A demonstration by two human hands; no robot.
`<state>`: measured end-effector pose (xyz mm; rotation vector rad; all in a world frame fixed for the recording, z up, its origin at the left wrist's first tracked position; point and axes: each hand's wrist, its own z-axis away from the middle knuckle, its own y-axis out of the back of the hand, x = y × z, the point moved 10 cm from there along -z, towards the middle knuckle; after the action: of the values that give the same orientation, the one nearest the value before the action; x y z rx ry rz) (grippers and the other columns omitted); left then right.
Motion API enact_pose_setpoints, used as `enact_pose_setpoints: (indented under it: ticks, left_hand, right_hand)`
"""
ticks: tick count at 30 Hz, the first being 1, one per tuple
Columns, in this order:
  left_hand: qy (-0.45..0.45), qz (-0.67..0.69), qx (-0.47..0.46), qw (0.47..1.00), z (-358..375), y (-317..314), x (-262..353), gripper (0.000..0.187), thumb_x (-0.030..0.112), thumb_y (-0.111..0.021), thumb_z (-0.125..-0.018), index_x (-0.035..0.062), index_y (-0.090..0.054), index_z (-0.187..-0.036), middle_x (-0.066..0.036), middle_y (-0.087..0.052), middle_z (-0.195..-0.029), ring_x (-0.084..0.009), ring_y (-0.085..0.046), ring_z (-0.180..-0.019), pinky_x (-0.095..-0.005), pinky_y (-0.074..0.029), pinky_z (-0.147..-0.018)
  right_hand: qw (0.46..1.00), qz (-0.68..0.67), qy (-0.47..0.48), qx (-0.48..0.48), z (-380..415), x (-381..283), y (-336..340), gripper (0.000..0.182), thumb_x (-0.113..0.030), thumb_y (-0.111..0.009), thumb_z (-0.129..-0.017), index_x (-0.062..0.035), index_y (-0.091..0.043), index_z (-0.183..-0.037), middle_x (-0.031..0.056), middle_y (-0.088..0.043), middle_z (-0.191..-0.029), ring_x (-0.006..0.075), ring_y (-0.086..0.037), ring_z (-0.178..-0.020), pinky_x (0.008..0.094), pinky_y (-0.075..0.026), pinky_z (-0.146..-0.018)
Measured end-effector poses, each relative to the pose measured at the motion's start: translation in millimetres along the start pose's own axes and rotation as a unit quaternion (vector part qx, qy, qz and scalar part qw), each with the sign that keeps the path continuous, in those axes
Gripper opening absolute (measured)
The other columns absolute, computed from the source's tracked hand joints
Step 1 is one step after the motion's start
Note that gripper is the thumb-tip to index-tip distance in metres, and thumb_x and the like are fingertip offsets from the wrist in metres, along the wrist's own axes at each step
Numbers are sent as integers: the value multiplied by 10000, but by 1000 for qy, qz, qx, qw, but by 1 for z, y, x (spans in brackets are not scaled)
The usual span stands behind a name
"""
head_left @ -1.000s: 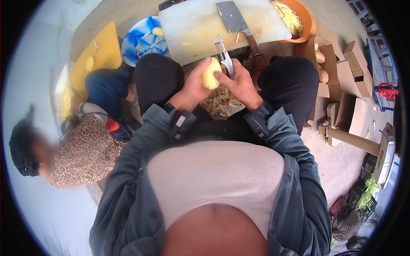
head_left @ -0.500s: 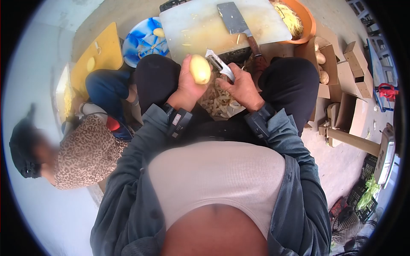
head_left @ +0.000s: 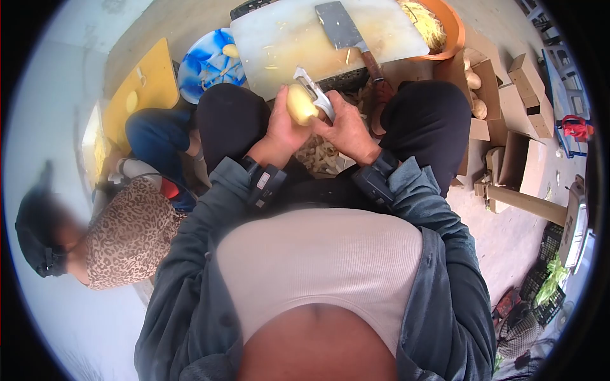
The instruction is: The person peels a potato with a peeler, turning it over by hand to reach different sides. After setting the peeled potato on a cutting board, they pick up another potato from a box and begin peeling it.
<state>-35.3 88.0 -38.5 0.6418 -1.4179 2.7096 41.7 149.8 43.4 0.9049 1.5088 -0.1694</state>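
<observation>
My left hand [head_left: 283,130] is closed around a pale yellow peeled potato [head_left: 300,106], held up between my knees. In my right hand [head_left: 349,130] is a white-handled peeler [head_left: 322,101], its head lying against or just over the potato's right side. Both hands nearly meet at the potato's lower end. Below them a heap of peelings [head_left: 321,155] lies between my legs. Ahead of my hands stands a white cutting board [head_left: 273,47], with a cleaver [head_left: 338,25] resting on it, its wooden handle over the near edge.
A blue and white basin [head_left: 197,70] with a potato stands left of the board. An orange basin [head_left: 454,35] of yellow shreds and a cardboard box [head_left: 492,73] of potatoes are at right. To my left a person in leopard print [head_left: 130,235] sits by a yellow board [head_left: 155,82].
My right hand has moved left with the peeler, bringing it from beside the potato up to its surface. The potato has tilted slightly in my left hand.
</observation>
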Motion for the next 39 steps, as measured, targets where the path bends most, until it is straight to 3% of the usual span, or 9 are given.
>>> enact_pose_setpoints:
  ticks: [10,13,15,22,25,28,30,34,39]
  left_hand:
    - [5,21,33,999,0,4,7,464,487,-366,-943,108,-516,-1165,-79,-556,-1146,-268,-506,-1094,-451,-380,-981]
    - [-1,27,49,998,-2,12,10,488,530,-410,-914,122,-546,-1146,-77,-578,-1138,-277,-532,-1071,-454,-413,-936]
    - [10,25,65,998,-2,15,7,469,524,-399,-903,123,-532,-1106,-100,-564,-1103,-271,-525,-1038,-470,-394,-929]
    - [37,14,118,992,5,19,3,478,513,-449,-887,76,-522,-1068,-158,-556,-1021,-318,-536,-952,-463,-429,-877]
    - [30,84,134,987,1,27,3,455,485,-485,-880,66,-515,-1053,-146,-539,-951,-315,-524,-904,-441,-460,-825]
    - [46,107,160,980,2,37,-1,438,470,-512,-873,63,-507,-1037,-143,-514,-917,-310,-517,-858,-427,-487,-760]
    - [79,190,80,975,0,25,-5,443,479,-516,-869,67,-503,-1031,-156,-508,-950,-308,-522,-854,-427,-494,-734]
    - [82,195,100,972,3,25,-2,443,481,-521,-865,72,-503,-1034,-151,-507,-960,-315,-526,-857,-429,-500,-715]
    - [34,128,78,988,1,20,10,438,487,-517,-865,84,-513,-1036,-121,-524,-986,-321,-540,-898,-446,-493,-768]
  right_hand:
    - [1000,11,-8,-26,0,2,8,234,-175,-628,-840,-2,-538,-969,213,-590,-770,355,-605,-709,383,-477,-659]
    - [997,30,5,-65,2,-5,5,202,-193,-590,-884,-9,-533,-948,222,-579,-757,402,-585,-715,404,-470,-640]
    - [993,89,29,-78,4,-10,3,189,-208,-556,-886,-32,-531,-949,213,-615,-776,419,-588,-748,491,-454,-648]
    - [979,155,65,-116,7,-14,-8,204,-239,-527,-907,-43,-513,-965,213,-620,-785,408,-600,-723,505,-468,-650]
    - [968,173,45,-174,13,-9,-17,218,-245,-520,-913,-34,-512,-970,223,-618,-763,413,-601,-717,505,-465,-642]
    - [974,124,44,-184,16,-8,-21,231,-251,-511,-919,-28,-509,-978,234,-614,-746,420,-599,-715,506,-462,-637]
    - [966,111,36,-231,25,-2,-34,242,-258,-509,-920,-22,-503,-973,244,-614,-760,426,-596,-720,511,-457,-644]
    - [966,87,27,-241,26,-1,-34,247,-257,-506,-920,-24,-507,-1000,242,-617,-779,424,-597,-739,498,-460,-651]
    - [982,-24,-1,-187,21,-4,-17,205,-222,-533,-914,-24,-547,-961,188,-603,-731,348,-597,-678,404,-462,-624]
